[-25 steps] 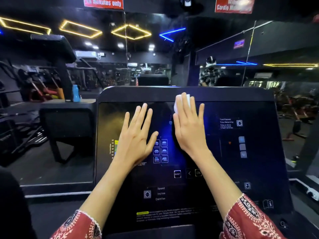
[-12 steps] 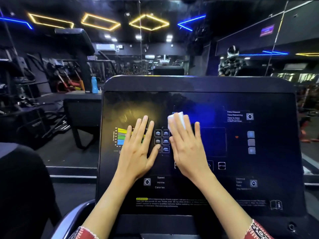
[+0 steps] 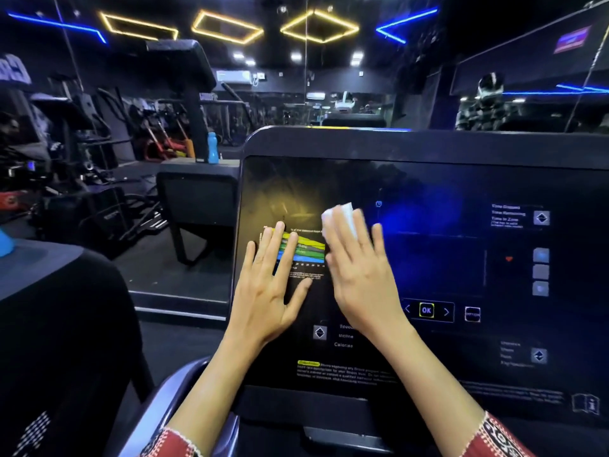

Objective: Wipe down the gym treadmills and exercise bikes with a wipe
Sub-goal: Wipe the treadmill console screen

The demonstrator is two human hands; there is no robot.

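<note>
Right hand (image 3: 361, 275), fingers straight, presses wipe (image 3: 341, 216) on treadmill console (image 3: 428, 179); left hand (image 3: 273, 291), flat and open, partly covers colour chart (image 3: 309, 249); blue bottle (image 3: 213, 148) far left.

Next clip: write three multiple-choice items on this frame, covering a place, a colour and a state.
1. Where is the wipe? A) under the right hand on the console; B) on the floor; C) on a seat.
2. What colour is the bottle on the neighbouring machine? A) red; B) blue; C) white.
3. How is the left hand? A) fisted; B) gripping a handle; C) flat, fingers straight.
1 A: white shows beyond that hand. 2 B: plainly blue. 3 C: palm lies on the console's chart.
</note>
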